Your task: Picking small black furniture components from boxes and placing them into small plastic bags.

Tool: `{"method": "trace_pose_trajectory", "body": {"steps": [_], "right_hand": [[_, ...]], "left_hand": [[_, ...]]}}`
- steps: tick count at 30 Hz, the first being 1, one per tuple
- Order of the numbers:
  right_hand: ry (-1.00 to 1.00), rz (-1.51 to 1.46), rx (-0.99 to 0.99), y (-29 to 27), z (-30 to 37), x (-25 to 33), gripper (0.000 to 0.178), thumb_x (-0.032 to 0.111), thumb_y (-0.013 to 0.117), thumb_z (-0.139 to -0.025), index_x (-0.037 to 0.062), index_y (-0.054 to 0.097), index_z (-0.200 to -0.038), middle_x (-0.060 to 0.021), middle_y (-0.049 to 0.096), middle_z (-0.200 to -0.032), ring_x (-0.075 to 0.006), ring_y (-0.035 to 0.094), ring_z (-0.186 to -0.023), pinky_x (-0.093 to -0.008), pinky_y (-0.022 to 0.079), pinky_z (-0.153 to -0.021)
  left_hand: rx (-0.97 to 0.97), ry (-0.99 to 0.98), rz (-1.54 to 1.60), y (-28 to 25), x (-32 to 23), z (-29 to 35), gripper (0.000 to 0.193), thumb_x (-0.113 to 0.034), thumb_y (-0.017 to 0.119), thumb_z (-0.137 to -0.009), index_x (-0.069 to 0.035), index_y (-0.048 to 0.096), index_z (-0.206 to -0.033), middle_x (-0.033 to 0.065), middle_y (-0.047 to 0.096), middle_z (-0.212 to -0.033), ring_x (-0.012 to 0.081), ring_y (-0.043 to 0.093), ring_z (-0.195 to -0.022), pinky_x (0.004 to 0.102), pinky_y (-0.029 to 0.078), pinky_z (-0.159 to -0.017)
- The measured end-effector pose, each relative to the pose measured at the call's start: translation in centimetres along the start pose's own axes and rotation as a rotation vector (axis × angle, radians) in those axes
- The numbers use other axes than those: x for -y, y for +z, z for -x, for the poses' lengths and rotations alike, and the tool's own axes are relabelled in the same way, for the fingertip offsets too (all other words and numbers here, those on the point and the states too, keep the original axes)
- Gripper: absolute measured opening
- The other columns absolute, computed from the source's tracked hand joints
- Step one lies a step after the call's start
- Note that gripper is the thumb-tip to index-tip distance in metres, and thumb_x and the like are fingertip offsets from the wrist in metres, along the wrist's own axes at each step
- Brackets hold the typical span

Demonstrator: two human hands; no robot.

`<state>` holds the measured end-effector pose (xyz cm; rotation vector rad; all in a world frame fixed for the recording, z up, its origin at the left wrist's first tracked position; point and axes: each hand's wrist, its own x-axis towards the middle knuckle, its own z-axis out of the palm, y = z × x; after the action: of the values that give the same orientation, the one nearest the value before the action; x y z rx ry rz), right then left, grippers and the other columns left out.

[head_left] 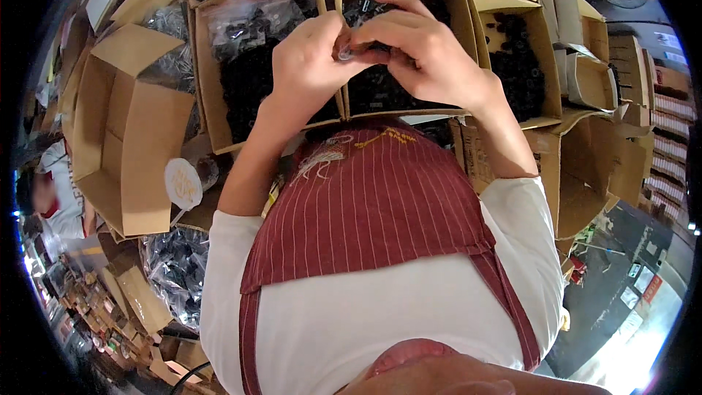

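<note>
Snugly, left fingers [333, 30] hold 1 small shiny piece [344, 53] beside curled right fingers [379, 32].

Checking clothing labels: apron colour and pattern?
The apron is maroon with thin pale stripes, head view.

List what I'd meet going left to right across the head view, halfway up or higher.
Another person in a white top, a tall open cardboard box, the left hand, the right hand, a box of black parts, pale stacked items.
</note>
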<state>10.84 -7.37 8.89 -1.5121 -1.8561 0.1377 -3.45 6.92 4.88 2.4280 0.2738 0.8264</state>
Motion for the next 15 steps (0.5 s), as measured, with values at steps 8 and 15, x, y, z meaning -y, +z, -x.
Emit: {"method": "trace_pose_trajectory", "body": {"steps": [8, 15], "right_hand": [[0.034, 0.153, 0.065, -0.3, 0.8, -0.5, 0.044, -0.003, 0.063, -0.071, 0.0125, 0.073, -0.110, -0.0089, 0.068, -0.122, -0.0280, 0.059, -0.120, -0.0597, 0.020, -0.119], [0.792, 0.308, 0.336, 4.2, 7.7, -12.8, 0.047, 0.036, 0.066, -0.093, 0.0033, 0.061, -0.127, -0.0197, 0.063, -0.126, -0.0369, 0.058, -0.121, -0.0449, 0.045, -0.103]], "left_hand": [[0.039, 0.222, -0.062, 2.7, 2.6, -1.7, 0.054, -0.022, 0.088, -0.067, -0.005, 0.060, -0.111, 0.0113, 0.064, -0.106, 0.0269, 0.061, -0.103, 0.0390, 0.049, -0.088], [0.047, -0.420, 1.162, 5.5, 1.9, -4.0, 0.026, -0.018, 0.082, -0.083, -0.005, 0.064, -0.098, 0.0045, 0.066, -0.095, 0.0155, 0.063, -0.094, 0.0324, 0.046, -0.092]]}}
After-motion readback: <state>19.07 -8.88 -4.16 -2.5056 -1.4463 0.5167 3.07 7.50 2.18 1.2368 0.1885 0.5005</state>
